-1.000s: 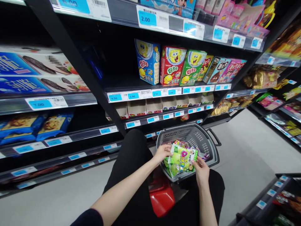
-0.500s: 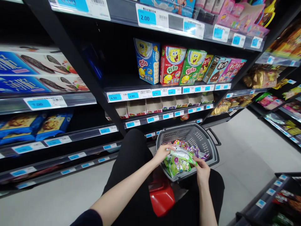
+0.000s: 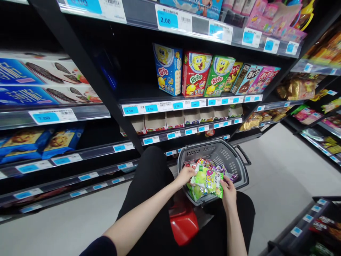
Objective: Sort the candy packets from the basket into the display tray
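Between my two hands is a green candy bag [image 3: 208,179], its printed front facing up. My left hand [image 3: 185,176] pinches its left edge, and my right hand [image 3: 228,189] grips the right edge. The bag is over a grey shopping basket [image 3: 241,167] that stands between my knees. Inside the basket lie several red and purple candy packs [image 3: 225,172], partly covered by the held bag. More green packaging shows below the bag, at the basket's near side.
Shelves hold cartoon snack boxes [image 3: 196,74], open cardboard trays [image 3: 176,119] and blue cookie packs [image 3: 62,140]. A red plastic object [image 3: 183,224] is under me. Grey floor [image 3: 274,167] runs to the right, with a low shelf [image 3: 301,220] near the corner.
The green bag has turned in my hands: its pale, shiny side showed before, and now its printed front faces up. Both hands have shifted slightly and keep hold of it.
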Demonstrator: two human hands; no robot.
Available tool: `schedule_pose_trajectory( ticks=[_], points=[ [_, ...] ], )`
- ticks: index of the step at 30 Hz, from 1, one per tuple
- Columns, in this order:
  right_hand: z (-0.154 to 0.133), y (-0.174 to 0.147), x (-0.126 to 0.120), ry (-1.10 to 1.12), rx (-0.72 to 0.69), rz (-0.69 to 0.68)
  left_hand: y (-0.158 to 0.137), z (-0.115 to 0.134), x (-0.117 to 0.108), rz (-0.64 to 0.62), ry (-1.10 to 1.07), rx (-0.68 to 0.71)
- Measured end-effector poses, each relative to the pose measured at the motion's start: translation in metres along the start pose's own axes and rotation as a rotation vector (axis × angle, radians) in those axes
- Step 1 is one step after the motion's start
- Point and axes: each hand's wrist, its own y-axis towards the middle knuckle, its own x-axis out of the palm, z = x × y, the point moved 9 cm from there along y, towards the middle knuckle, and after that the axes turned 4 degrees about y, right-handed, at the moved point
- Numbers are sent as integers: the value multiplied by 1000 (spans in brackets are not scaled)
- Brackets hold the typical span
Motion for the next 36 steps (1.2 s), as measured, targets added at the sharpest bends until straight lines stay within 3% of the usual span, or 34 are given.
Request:
schedule_pose_trajectory(
  ticks=[4,7,18,23,30,36],
  points=[
    [1,0,14,110,73,-160,-1,4,-3,22,-119,-20],
    [1,-2,16,108,94,-203,-1,8,-6,25,-159,-24],
    [-3,2,-4,-141,29,-34,-1,7,-9,39,76,-8],
    [-7,-2,1,-163,20,-40,-1,9,-11,62,126,6],
    [-12,-6,7,-34,25,-90,-5,15,-2,8,-1,-6],
    [-12,-6,9,-39,-3,-99,0,13,-12,78,17,48]
  ],
)
